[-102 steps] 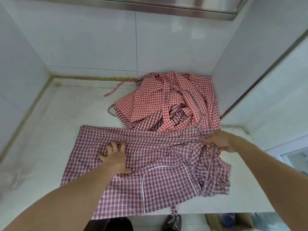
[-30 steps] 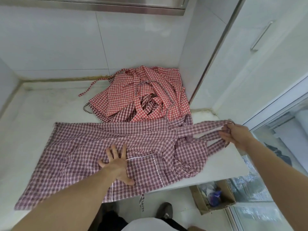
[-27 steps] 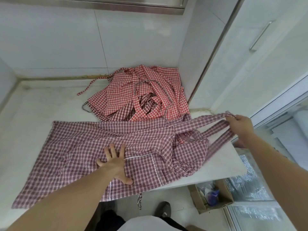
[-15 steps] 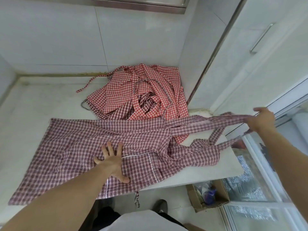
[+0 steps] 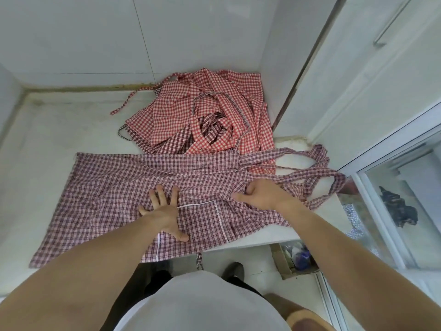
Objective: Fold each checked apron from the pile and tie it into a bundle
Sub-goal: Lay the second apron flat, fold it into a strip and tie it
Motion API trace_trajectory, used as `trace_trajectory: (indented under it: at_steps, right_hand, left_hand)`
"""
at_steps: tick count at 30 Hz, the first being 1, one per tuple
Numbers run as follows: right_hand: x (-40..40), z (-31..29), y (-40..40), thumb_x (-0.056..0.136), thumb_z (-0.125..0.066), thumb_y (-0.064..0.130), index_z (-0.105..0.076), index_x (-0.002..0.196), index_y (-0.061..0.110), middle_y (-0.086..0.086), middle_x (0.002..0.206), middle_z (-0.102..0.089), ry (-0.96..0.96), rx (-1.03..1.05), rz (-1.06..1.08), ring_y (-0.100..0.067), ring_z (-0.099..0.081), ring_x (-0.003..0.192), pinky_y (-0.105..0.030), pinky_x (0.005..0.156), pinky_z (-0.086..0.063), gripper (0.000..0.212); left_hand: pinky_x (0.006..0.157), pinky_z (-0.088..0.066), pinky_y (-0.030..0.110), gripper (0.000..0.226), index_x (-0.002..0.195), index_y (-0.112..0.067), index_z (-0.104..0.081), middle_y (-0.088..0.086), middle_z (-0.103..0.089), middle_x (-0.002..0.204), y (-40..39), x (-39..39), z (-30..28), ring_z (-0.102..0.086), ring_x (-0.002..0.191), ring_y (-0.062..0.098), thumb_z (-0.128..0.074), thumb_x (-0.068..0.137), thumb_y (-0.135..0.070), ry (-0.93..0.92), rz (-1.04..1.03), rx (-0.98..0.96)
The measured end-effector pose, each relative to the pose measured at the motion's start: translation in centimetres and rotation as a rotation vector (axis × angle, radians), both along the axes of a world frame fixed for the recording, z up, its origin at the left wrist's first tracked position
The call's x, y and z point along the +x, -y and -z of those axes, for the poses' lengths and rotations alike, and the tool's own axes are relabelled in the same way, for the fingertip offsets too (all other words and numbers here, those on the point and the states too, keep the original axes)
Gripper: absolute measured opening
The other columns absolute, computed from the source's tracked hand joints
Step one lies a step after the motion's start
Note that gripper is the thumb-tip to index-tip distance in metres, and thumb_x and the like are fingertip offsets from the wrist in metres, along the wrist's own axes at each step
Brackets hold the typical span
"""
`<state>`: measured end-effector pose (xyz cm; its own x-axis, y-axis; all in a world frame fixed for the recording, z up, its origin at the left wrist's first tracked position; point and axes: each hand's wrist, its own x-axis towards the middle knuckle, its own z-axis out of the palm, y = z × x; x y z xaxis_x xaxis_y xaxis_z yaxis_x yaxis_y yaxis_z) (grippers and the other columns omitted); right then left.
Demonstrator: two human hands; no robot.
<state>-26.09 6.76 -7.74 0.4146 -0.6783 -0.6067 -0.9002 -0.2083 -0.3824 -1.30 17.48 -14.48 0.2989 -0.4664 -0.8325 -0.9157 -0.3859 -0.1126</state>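
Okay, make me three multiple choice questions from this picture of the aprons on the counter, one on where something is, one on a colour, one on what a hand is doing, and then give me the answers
1. Where is the pile of aprons?
A. in the counter's far right corner
B. on the floor
C. in the cardboard box

2. What colour is the piping on the spread apron's pocket?
A. black
B. white
C. green

3. How does the left hand lie?
A. gripping a strap
B. lifted off the cloth
C. flat on the spread apron, fingers splayed

Answers:
1 A: the pile of aprons sits against the back wall.
2 B: the piping on the spread apron is white.
3 C: the left hand rests open, while the right hand grips cloth.
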Motion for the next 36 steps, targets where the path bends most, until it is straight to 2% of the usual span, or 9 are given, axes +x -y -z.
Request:
trace_trajectory:
  at_steps: [3,6,10,14,17,20,24,29,36]
  right_hand:
    - [0.5,3.7,-1.4,0.091,-0.066,0.046,-0.058,0.125,0.013,-0.002,0.121,-0.064,-0.135,0.04,-0.123,-0.021,-0.063,0.106,-0.035,0.096,-0.051,0.049]
    - [-1.1,4.6,-0.6,0.102,-0.052,0.027,-0.058,0.124,0.007,-0.011,0.111,-0.067,-0.121,-0.023,-0.029,-0.013,-0.062,0.075,-0.029,0.075,-0.053,0.03]
    - [-4.8,4.4,1.3,0.103,-0.047,0.038,-0.059,0.106,0.005,-0.002,0.085,-0.056,-0.388,0.06,0.023,-0.013,-0.055,0.072,-0.027,0.069,-0.045,0.035]
    - [-5.4,3.9,1.8,0.098,-0.049,0.013,-0.057,0.111,0.005,-0.001,0.079,-0.049,-0.581,0.002,0.01,-0.013,-0.051,0.067,-0.023,0.056,-0.041,0.018]
    - [-3.3,2.3,2.2,0.092,-0.056,0.01,-0.054,0.098,0.01,0.0,0.077,-0.05,-0.527,-0.2,-0.006,-0.019,-0.055,0.074,-0.03,0.063,-0.045,0.007]
    - [0.2,1.5,3.1,0.09,-0.056,0.009,-0.058,0.08,0.01,-0.005,0.078,-0.061,-0.106,-0.366,0.064,-0.025,-0.062,0.075,-0.032,0.063,-0.048,0.011]
    - [4.2,2.6,4.2,0.09,-0.064,0.009,-0.067,0.106,0.01,-0.009,0.112,-0.064,0.142,-0.405,-0.066,-0.026,-0.059,0.105,-0.039,0.094,-0.051,0.017]
    - [6.0,4.4,5.3,0.086,-0.07,0.013,-0.058,0.126,0.02,-0.006,0.13,-0.052,-0.137,-0.332,-0.171,-0.028,-0.045,0.127,-0.051,0.114,-0.028,0.042]
    - [7.0,3.8,8.4,0.095,-0.055,0.021,-0.066,0.1,0.026,0.01,0.089,-0.063,-0.006,-0.411,-0.108,-0.016,-0.056,0.085,-0.052,0.111,-0.032,0.013]
  left_hand:
    - [0.114,-0.001,0.072,0.162,0.136,-0.025,0.049,0.019,0.055,0.141,-0.2,0.3,0.3,0.038,0.139,0.043,-0.085,0.057,-0.067,-0.009,0.004,-0.015]
    - [0.114,-0.001,0.072,0.161,0.135,-0.025,0.05,0.019,0.056,0.139,-0.6,0.8,0.6,0.039,0.139,0.043,-0.086,0.057,-0.066,-0.007,0.013,-0.012]
    - [0.113,-0.002,0.073,0.164,0.135,-0.023,0.049,0.021,0.054,0.141,-0.8,1.1,0.6,0.037,0.139,0.044,-0.087,0.055,-0.066,0.01,0.053,-0.013]
    - [0.116,-0.013,0.068,0.159,0.143,-0.019,0.042,0.025,0.042,0.15,-0.4,1.0,-0.1,0.025,0.144,0.048,-0.082,0.058,-0.071,0.009,0.107,0.048]
    - [0.118,-0.028,0.054,0.12,0.159,-0.018,0.001,0.021,-0.001,0.163,0.8,2.6,-1.1,-0.014,0.148,0.043,-0.068,0.076,-0.07,-0.099,0.01,-0.066]
    - [0.082,-0.053,0.037,0.042,0.114,-0.01,-0.06,0.008,-0.064,0.11,1.9,4.3,-1.9,-0.063,0.094,0.021,-0.055,0.096,-0.047,-0.149,-0.062,-0.439]
    - [0.092,-0.051,0.044,0.026,0.12,-0.011,-0.055,0.009,-0.058,0.118,3.1,5.9,-1.9,-0.057,0.105,0.025,-0.056,0.095,-0.021,-0.005,-0.006,-0.826]
    - [0.113,-0.03,0.049,0.051,0.142,-0.014,-0.042,0.011,-0.045,0.141,4.3,8.0,-1.4,-0.041,0.133,0.029,-0.059,0.094,-0.016,-0.011,0.17,-0.637]
    - [0.112,-0.034,0.049,0.03,0.118,-0.019,-0.064,0.009,-0.052,0.126,5.7,12.2,-0.5,-0.048,0.122,0.028,-0.062,0.094,-0.038,0.027,0.227,-0.566]
